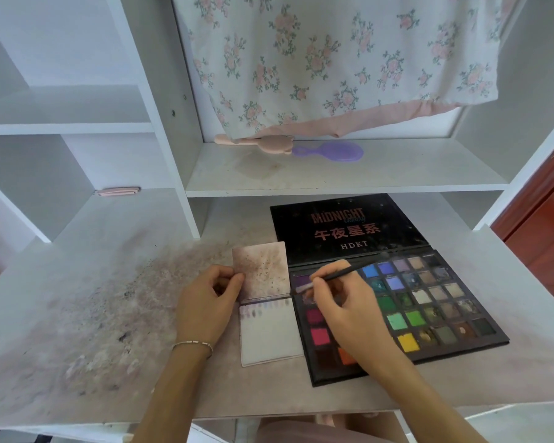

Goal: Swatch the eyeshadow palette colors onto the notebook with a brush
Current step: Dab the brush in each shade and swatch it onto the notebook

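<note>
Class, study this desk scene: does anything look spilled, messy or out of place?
Yes. Dark and pinkish powder is smeared and speckled across the desk left of the notebook, and the notebook's raised upper page is stained with it too. Several palette pans look gouged and smudged.

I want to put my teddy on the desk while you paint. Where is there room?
Best spot: the big stretch of desk left of the left hand, though it is dusty with powder. The shelf right of the purple hairbrush is bare too. The middle is crowded: notebook, palette, and the right hand with the brush.
</note>
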`<state>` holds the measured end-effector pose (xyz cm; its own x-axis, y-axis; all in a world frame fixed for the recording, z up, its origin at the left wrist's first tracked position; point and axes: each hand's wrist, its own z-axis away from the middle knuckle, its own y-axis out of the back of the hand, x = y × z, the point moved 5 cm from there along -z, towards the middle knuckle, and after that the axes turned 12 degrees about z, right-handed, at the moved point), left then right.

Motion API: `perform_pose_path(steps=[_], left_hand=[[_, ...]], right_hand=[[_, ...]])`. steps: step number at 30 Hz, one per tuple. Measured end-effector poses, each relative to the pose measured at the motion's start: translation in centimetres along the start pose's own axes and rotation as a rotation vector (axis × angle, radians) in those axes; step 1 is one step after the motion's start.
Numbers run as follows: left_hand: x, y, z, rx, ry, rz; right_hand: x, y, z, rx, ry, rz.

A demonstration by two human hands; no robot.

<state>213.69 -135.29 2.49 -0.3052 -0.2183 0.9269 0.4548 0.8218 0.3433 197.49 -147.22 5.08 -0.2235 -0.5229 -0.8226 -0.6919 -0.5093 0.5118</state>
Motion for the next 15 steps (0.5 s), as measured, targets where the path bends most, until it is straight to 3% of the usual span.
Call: perform_pose_path(steps=[7, 15], left_hand=[[-0.1, 0.0, 0.0, 0.000, 0.011, -0.012], [-0.4, 0.0, 0.0, 0.012, 0.005, -0.004]], right_hand=[[-0.7, -3.2, 0.0, -0.190, 0.017, 0.088], [-0.9, -3.5, 0.0, -0.218, 0.050, 0.123]])
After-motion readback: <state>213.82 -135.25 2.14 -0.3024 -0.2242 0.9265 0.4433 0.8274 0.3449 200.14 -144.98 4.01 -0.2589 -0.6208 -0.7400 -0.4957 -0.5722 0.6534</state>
